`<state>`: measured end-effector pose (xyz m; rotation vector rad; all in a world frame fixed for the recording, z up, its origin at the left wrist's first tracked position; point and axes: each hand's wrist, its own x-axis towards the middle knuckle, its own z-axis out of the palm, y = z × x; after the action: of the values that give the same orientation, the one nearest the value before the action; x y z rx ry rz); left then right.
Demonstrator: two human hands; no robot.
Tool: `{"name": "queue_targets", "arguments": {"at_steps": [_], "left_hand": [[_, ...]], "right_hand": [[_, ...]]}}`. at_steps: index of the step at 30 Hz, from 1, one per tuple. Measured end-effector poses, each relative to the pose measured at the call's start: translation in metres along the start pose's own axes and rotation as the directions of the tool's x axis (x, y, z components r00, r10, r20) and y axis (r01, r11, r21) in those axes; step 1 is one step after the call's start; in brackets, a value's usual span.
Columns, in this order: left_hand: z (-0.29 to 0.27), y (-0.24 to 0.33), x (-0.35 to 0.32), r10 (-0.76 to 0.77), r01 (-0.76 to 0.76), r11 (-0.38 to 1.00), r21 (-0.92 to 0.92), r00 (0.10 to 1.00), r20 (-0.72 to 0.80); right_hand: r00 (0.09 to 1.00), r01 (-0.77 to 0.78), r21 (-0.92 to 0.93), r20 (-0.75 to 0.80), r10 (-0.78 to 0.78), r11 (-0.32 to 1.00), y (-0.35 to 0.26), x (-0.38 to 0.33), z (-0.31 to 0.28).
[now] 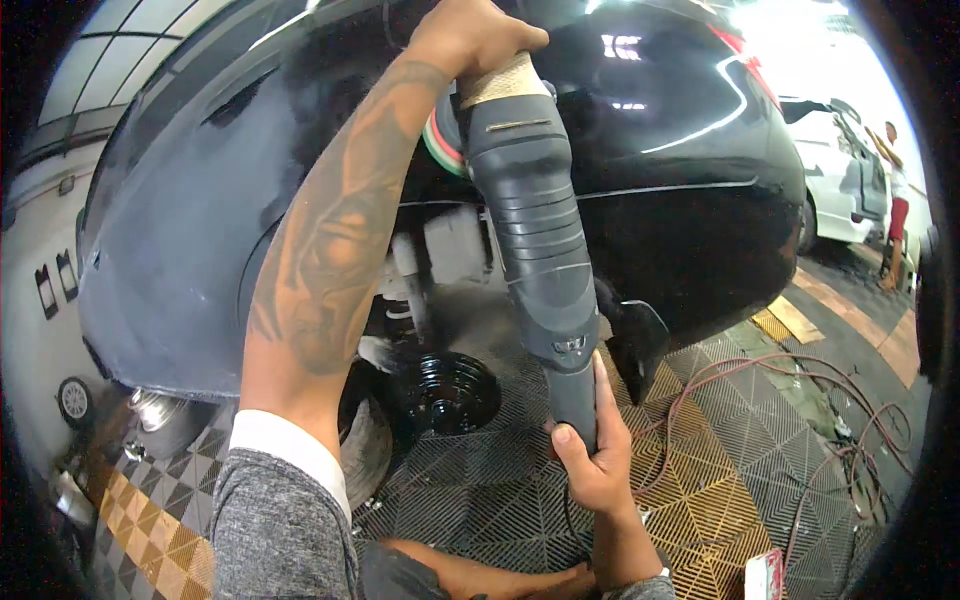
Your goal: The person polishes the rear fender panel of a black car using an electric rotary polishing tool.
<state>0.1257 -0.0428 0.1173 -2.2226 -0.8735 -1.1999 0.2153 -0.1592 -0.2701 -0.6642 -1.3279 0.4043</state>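
A long black-and-grey polisher (540,235) slants across the middle of the view. My left hand (478,40) is closed around its head at the top, where tan tape wraps the casing. Lower down, my right hand (595,462) grips the narrow rear handle, thumb across it. The round pad (443,140), with a red and green edge, shows partly beside my left wrist, close to the black car body (680,235). Whether the pad touches the paint, I cannot tell. Left of my tattooed forearm, the car's panel (190,250) looks dull and greyish.
Below the polisher lies the open wheel arch, with a black wheel rim (455,392) under it. Red hoses (840,375) coil over the patterned floor tiles at right. A silver rim (160,410) sits at left. Another person (892,200) stands by a white vehicle (835,165) farther off.
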Motion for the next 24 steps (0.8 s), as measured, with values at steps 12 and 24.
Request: {"name": "queue_targets", "arguments": {"at_steps": [12,24], "left_hand": [[-0.063,-0.183,-0.016,0.415,-0.399,0.731,0.554,0.904,0.104],[-0.076,-0.179,-0.057,-0.05,0.043,0.984,0.173,0.998,0.039]], "right_hand": [[0.977,0.047,-0.018,0.207,-0.043,0.999,-0.014,0.021,0.081],[0.955,0.161,-0.052,0.261,-0.142,0.986,-0.007,0.033,0.092]]}}
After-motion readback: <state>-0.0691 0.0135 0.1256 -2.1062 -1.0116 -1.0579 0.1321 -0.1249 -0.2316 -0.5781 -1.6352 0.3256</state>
